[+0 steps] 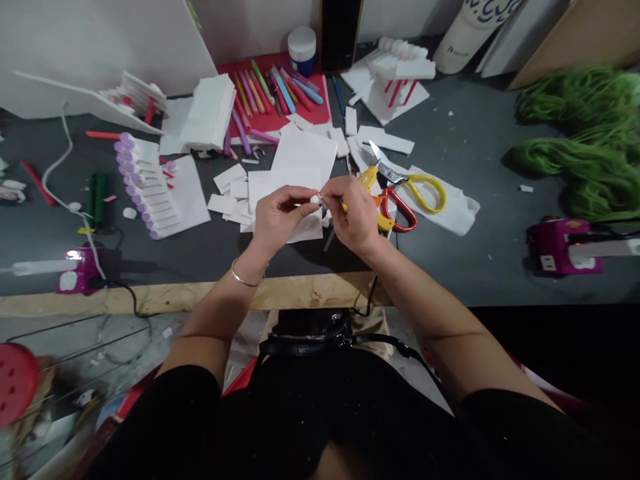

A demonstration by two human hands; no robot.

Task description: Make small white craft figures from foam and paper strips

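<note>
A small, rounded white piece is held above a stack of flat white paper sheets, between the 2 bare hands. It is clamped between the thumb and forefinger of the left hand. The fingers of the right hand are bent and drawn together at its right end; whether they are closed on it cannot be told. Fine shaping or joining by fingertip appears to be in hand, and a steady left pinch and light right-hand pressure seem called for.

Flat white cut pieces are scattered just left of the sheets. The right side is crowded by silver scissors with yellow handles, red looped handles and a yellow plastic tool, partly hidden by the right hand, so elbow room there may be limited.
</note>
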